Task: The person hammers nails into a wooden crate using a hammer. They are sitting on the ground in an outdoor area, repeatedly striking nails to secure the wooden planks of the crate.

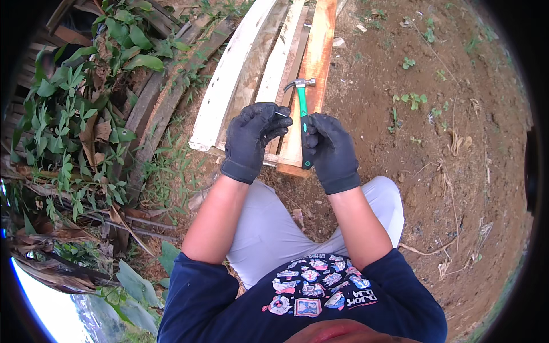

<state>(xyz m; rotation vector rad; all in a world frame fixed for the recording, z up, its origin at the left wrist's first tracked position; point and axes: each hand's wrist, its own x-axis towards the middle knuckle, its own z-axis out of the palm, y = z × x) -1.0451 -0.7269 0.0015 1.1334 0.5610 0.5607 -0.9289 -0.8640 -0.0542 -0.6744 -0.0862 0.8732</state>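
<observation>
My left hand (254, 134), in a black glove, is closed, with a thin, shiny metal nail (282, 115) pinched between thumb and fingers. Opposite it, my right hand (333, 146), gloved too, has its fingers curled against the black grip of a claw hammer (303, 102). The hammer's green shaft and steel head point away from me. Both hands are over the near end of a slatted wooden piece. Its right-hand plank (318, 48) is orange-brown and lies partly under the hammer. A pale board (229, 68) forms its left side.
My bent legs (257, 220) in grey trousers flank the near end of the wood. Leafy plants (68, 108) and weathered boards (154, 108) crowd the left. Brown soil (412, 154) with small weeds and dry stems spreads on the right.
</observation>
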